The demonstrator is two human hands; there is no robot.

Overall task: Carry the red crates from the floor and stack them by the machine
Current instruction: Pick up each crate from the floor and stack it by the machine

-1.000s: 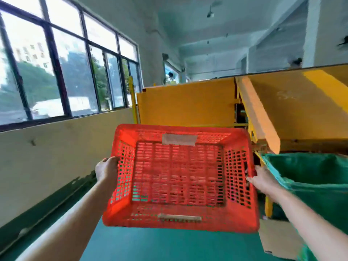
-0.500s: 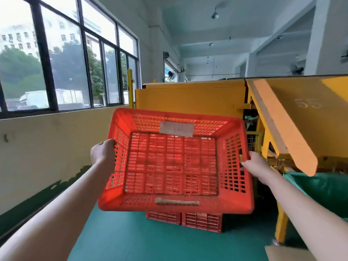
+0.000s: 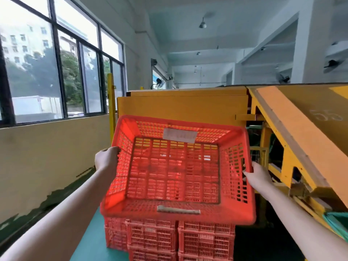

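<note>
I carry an empty red lattice crate (image 3: pixel 175 170) at chest height, its open top tilted toward me. My left hand (image 3: pixel 106 160) grips its left wall and my right hand (image 3: pixel 257 175) grips its right wall through the slots. Directly below the held crate stands a stack of red crates (image 3: pixel 169 240) on the green floor, in front of the yellow machine (image 3: pixel 182 108).
A sloped yellow chute marked 55 (image 3: pixel 305 132) runs along the right. A green bin corner (image 3: pixel 337 223) shows at the lower right edge. A cream wall with large windows (image 3: pixel 47 78) lines the left, with a strip of green floor (image 3: pixel 88 240) beside the stack.
I have walked closer to the machine. The stack of red crates on the floor has come into view and grown nearer under the held crate. Both hands keep their grip.
</note>
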